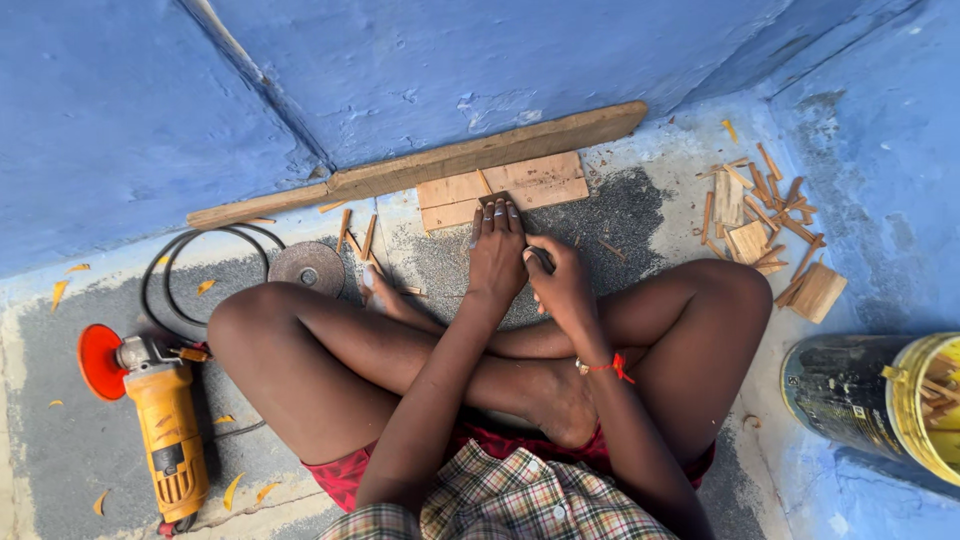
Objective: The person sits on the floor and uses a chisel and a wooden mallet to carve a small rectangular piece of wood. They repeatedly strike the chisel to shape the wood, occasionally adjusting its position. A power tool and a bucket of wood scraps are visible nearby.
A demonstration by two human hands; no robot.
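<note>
From the head camera we look straight down at a person seated cross-legged on a grey-and-blue concrete floor, in the corner of blue-painted walls.

Our left hand stretches forward, fingers straight and together, palm down, with the fingertips pressing on a small dark wooden piece at the near edge of the flat pale boards. So this hand is not clenched on anything; it pins rather than grasps. The boards lie just beyond the fingertips, their long axis running left to right, parallel to the long rough plank against the wall behind them.

Our right hand sits just beside the left, closer to the body, curled around a slim dark tool. Only a short bit shows between thumb and fingers, so we cannot tell what kind of tool it is; possibly a blade or pencil. The wrist carries a red thread. The left hand is the nearer one to the boards; the right trails behind its knuckles, and the forearms cross above the ankles.

To the left lie a yellow angle grinder with an orange guard, its black cable looped, and a loose grinding disc. To the right, a heap of wood offcuts and a yellow bucket lying on its side.
</note>
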